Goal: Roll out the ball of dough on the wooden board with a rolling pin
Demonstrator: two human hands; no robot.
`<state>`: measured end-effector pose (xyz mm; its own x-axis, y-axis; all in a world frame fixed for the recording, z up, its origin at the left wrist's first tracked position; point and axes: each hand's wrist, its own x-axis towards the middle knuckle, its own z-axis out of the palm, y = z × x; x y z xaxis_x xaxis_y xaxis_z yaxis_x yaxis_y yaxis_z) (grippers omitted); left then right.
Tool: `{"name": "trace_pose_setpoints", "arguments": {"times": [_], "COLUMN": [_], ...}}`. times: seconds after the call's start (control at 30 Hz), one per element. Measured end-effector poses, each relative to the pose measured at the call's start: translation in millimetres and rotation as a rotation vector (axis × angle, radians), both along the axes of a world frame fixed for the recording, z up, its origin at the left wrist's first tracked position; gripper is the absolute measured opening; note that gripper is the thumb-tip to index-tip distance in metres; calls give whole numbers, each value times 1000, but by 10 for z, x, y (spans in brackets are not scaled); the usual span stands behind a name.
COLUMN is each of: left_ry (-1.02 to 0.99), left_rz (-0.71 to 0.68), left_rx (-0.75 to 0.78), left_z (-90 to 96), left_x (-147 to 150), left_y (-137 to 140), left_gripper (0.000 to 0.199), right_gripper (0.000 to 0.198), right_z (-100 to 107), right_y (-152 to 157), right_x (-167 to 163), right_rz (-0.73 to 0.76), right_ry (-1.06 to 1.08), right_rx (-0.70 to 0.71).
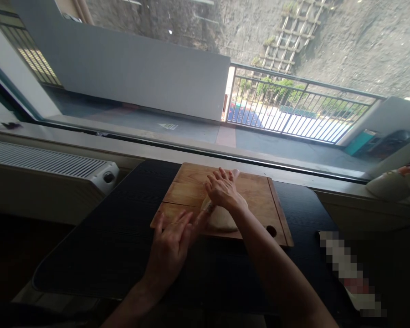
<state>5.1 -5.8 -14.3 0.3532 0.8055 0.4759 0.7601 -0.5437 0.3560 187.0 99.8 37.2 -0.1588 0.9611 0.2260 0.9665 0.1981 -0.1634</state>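
Observation:
A round, flattened piece of dough (pixel 223 221) lies on a wooden cutting board (pixel 256 189). Slanting across it is a rolling pin (pixel 210 207), whose pale far end pokes out beyond my right hand (pixel 222 187). That hand rests palm down on top of the pin, its fingers stretched out rather than wrapped round. Beside the pin's near end, at the board's front left edge, is my left hand (pixel 172 237), with fingers spread. Whether its palm touches the pin is hard to see. My right hand and forearm cover part of the dough.
The board sits on a dark table (pixel 99 241) against a window sill (pixel 150 148). A white radiator (pixel 71 175) stands at the left. On the table's right edge is a pixelated item (pixel 348 269). A pale rounded object (pixel 389 186) rests on the sill at the right.

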Motion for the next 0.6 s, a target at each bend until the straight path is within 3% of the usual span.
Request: {"name": "trace_pose_setpoints", "arguments": {"times": [0.13,0.4,0.5,0.6], "left_ry": [41,-92,-95,-88], "left_rz": [-79,-313,-313,-206], "left_rx": [27,249,220,162], "left_z": [-23,-63,-92,-97], "left_x": [45,392,325,174], "left_y": [-125,-436,-362,-239], "left_gripper": [43,40,42,45], "right_gripper": [38,43,39,39], "right_z": [-2,-225,-187,-92], "right_y": [-131,-906,-824,-540], "right_x": [10,598,511,232], "right_rz": [44,-98,-96,-30], "right_ry": [5,8,6,6], "right_rx": [6,47,35,-9]}}
